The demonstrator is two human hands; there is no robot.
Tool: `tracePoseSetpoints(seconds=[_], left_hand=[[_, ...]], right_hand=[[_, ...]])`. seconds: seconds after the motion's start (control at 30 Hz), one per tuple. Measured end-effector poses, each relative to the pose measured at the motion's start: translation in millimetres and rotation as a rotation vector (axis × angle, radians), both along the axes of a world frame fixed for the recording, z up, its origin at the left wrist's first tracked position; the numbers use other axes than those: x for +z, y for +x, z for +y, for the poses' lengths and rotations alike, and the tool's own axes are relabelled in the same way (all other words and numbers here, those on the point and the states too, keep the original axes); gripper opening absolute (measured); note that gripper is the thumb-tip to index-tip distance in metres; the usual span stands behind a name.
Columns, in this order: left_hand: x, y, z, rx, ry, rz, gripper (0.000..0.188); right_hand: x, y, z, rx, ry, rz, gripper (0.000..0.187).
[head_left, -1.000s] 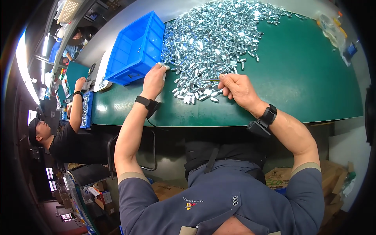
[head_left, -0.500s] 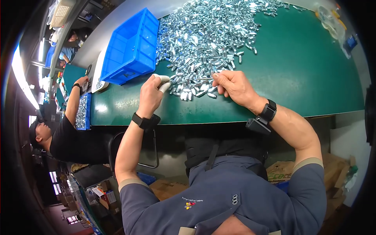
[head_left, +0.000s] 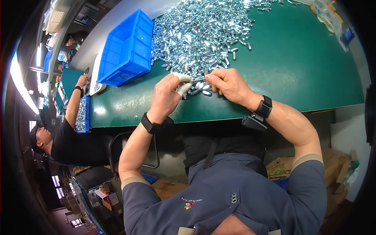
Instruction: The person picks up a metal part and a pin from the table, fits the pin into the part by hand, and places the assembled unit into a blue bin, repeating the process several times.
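Your left hand (head_left: 166, 96) has come across from the big bin (head_left: 141, 45) to centre frame, its two white finger covers (head_left: 183, 90) at the rod's (head_left: 199, 80) left end, so both hands now share one spot. Your right hand (head_left: 231, 85) pinches the rod; whether the left fingers press together, I can't tell. Count: one rod, two bins (upper left, left), uncountable metal parts (head_left: 199, 35), top centre.

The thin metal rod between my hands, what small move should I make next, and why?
I'd probably bring the white-covered fingertips of your left hand together on the left end of the thin metal rod: your right hand pinches its other end, and the left end reaches those fingertips, though whether they grip it is too small to tell.
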State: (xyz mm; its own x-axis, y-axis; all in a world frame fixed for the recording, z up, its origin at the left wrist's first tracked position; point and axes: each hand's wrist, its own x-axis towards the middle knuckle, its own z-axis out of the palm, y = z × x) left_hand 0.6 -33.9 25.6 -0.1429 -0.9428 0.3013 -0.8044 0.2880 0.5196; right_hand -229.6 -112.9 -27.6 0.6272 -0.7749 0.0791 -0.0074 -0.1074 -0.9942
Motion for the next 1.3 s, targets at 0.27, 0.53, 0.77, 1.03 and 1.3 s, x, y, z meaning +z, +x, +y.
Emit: tracePoseSetpoints(seconds=[0.27, 0.53, 0.77, 1.03, 1.3], left_hand=[[-5, -8, -1, -0.067, -0.087, -0.141, 0.019], [-6, -17, 7, -0.074, -0.056, -0.125, 0.021], [14, 22, -8, -0.045, -0.223, -0.122, 0.021], [66, 148, -52, 0.433, -0.412, -0.347, 0.021], [-9, 86, -53, 0.064, -0.189, -0.385, 0.028]], right_hand=[[1, -1, 1, 0.014, -0.012, 0.029, 0.036], [2, 0, 6, 0.103, -0.064, 0.054, 0.038], [2, -2, -2, -0.041, 0.028, -0.053, 0.042], [4, -1, -1, -0.066, 0.024, -0.045, 0.042], [-2, 0, -1, -0.077, 0.036, -0.039, 0.043]])
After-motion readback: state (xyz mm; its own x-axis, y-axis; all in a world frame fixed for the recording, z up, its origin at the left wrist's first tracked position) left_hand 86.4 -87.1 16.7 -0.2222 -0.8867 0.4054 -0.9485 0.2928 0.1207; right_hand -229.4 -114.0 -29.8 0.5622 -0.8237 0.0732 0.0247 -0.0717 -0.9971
